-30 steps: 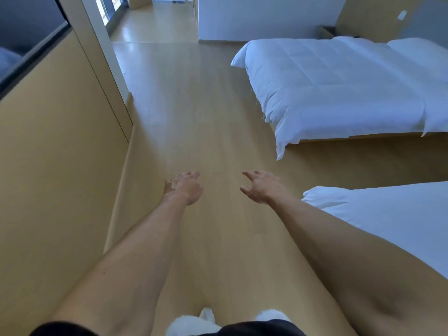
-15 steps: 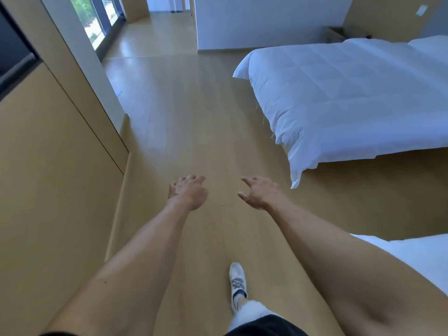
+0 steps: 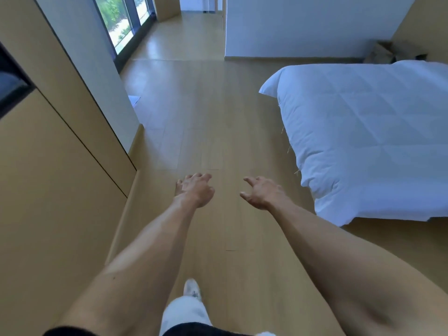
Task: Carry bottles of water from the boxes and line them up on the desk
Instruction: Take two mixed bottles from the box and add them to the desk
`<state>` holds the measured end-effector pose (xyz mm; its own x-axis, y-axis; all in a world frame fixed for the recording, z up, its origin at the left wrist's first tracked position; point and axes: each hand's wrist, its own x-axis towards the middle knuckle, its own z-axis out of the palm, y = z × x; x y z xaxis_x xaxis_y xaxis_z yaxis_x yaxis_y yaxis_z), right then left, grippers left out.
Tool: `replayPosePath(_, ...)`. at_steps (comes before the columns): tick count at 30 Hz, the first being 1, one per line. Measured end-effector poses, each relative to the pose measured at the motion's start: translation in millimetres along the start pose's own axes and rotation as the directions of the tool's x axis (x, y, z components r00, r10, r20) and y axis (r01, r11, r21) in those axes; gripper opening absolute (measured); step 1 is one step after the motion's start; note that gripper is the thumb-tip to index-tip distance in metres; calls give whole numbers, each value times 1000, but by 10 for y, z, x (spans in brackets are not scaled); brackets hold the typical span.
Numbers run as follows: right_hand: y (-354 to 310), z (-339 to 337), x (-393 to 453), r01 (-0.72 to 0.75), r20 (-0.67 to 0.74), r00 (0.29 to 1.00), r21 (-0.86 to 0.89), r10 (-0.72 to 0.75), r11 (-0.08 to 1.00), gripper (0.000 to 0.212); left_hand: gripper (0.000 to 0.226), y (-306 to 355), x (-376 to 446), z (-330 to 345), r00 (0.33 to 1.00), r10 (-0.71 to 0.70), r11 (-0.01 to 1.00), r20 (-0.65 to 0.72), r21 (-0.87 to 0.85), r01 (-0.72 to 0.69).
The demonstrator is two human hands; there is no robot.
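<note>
Both arms reach forward over a light wooden floor (image 3: 194, 112). My left hand (image 3: 195, 189) hangs with loosely curled fingers and holds nothing. A little to its right, my right hand (image 3: 261, 192) is spread, palm turned inward, also holding nothing. No water bottle and no desk are in view. An open cardboard box (image 3: 385, 52) stands on the floor at the far right, behind the bed, and its contents are hidden.
A bed with a white duvet (image 3: 363, 132) fills the right side. A tan cabinet wall (image 3: 55, 178) runs along the left, ending at a glass door (image 3: 121, 23). My foot in a white shoe (image 3: 192, 288) steps on the floor between them.
I have walked forward along the floor; the near bed has left the view, the far bed is closer, and the glass door and box have come into sight. Both hands remain held out.
</note>
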<state>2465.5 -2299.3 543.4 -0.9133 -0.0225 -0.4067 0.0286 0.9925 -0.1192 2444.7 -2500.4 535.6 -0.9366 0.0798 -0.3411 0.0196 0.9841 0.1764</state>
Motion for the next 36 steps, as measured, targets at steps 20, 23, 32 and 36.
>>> replayPosePath(20, -273, -1850, 3773, -136, -30, 990, 39, 137, 990, 60, 49, -153, 4229, -1588, 986, 152, 988, 65, 20, -153)
replayPosePath(23, -223, -2037, 4222, -154, -18, 988, 53, 155, 987, 60, 50, -91, 4704, -1750, 983, 168, 985, 78, 21, -170)
replayPosePath(32, -5, -2545, 5883, -114, -2, 993, 84, 114, 990, 61, 52, 106, 6266, -2184, 987, 146, 988, 69, 40, -149)
replayPosePath(36, 156, -2903, 6719, -81, 11, 997, 96, 81, 992, 60, 52, 230, 7081, -2516, 994, 88, 995, 58, 41, -90)
